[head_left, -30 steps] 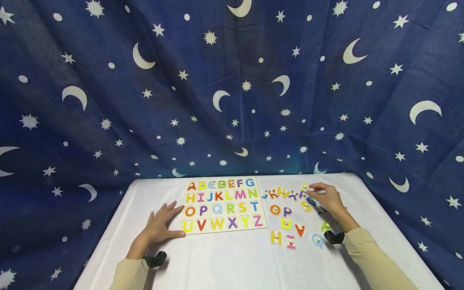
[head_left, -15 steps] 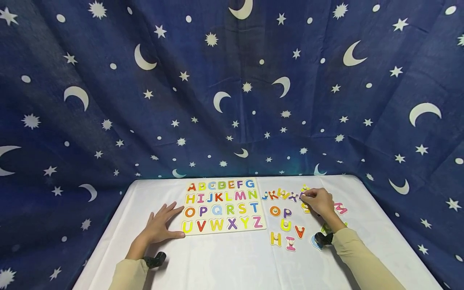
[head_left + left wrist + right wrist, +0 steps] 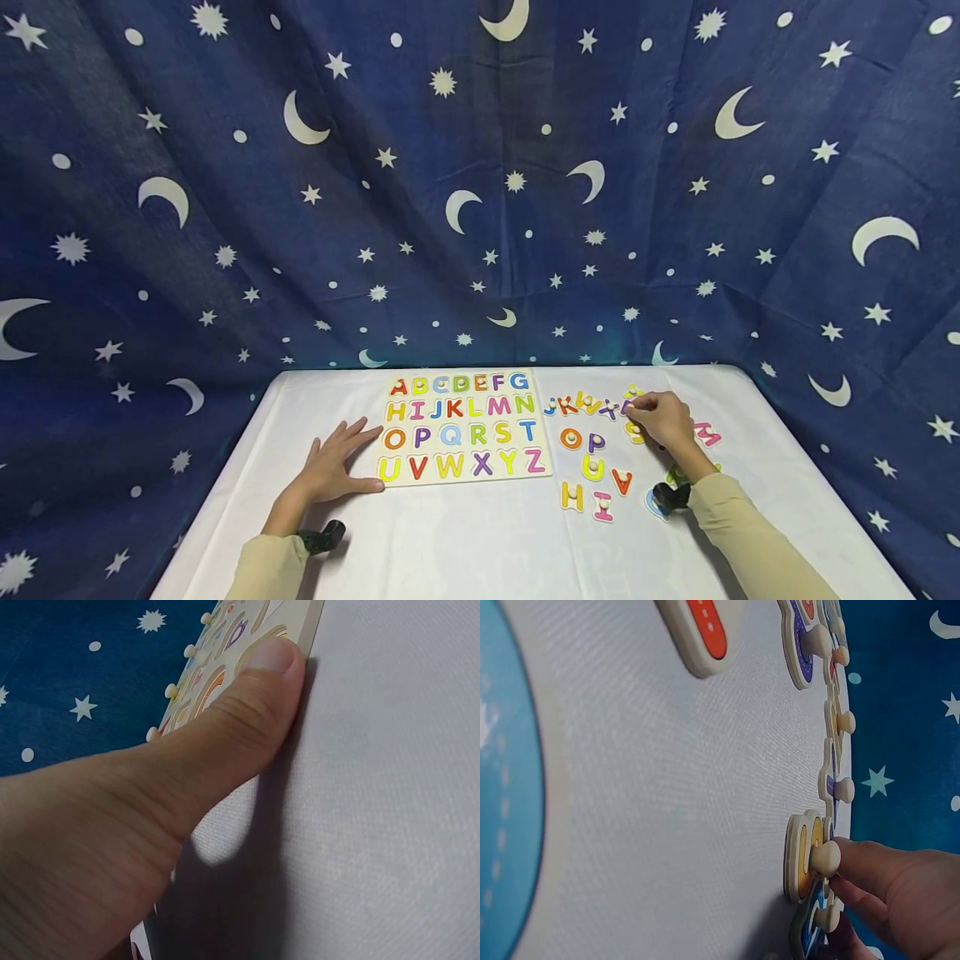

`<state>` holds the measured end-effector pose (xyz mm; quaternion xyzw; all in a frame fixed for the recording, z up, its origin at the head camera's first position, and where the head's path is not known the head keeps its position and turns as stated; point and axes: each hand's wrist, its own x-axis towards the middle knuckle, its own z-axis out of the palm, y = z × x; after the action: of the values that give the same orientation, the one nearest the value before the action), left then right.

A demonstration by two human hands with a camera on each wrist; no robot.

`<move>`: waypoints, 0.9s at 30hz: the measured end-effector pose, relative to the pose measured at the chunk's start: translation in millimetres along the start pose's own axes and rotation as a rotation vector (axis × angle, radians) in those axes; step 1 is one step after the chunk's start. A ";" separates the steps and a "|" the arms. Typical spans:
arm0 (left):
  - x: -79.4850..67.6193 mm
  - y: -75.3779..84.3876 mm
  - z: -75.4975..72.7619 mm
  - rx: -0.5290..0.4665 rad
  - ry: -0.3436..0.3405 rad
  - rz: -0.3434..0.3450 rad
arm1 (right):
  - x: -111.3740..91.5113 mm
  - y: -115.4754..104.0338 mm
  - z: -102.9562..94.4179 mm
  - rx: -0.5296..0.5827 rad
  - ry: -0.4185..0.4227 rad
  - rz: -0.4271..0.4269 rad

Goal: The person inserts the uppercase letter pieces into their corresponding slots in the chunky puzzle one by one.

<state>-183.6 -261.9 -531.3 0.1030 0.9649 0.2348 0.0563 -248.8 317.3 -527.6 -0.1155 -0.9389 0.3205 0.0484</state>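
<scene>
My left hand (image 3: 337,463) lies spread on the table at the left edge of the wooden alphabet board (image 3: 468,481). In the left wrist view its thumb (image 3: 251,705) presses against the board's corner. My right hand (image 3: 666,421) is among loose knobbed letters right of the board, its fingertips pinching a purple letter piece (image 3: 628,409). Much of that piece is hidden by the fingers. Beside them, a yellow S (image 3: 633,432) lies just in front, its knob overlapping the fingertips in the right wrist view. Under it shows a blue letter (image 3: 812,919).
A to E are knobbed pieces in the board's top row; the other spots show printed letters. Loose letters include an orange O (image 3: 571,439), yellow U (image 3: 593,469), red V (image 3: 622,482), orange H (image 3: 572,497) and pink M (image 3: 707,434). A starry curtain (image 3: 480,208) hangs behind the table.
My right hand has come slightly down and left, with its fingertips closing at the purple letter; the pink M has come into sight. My left hand stays in place.
</scene>
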 end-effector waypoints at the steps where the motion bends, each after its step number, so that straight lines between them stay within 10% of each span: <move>1: 0.0 0.6 -0.2 -0.002 0.000 -0.001 | 0.0 0.0 -0.5 0.002 0.000 0.001; 27: -2.7 3.2 -0.6 -0.010 0.009 -0.006 | 1.2 -55.6 5.5 0.152 0.010 -0.289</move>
<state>-180.5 -260.0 -529.1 0.0988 0.9643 0.2397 0.0529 -261.2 271.7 -497.8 0.0232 -0.9186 0.3797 0.1074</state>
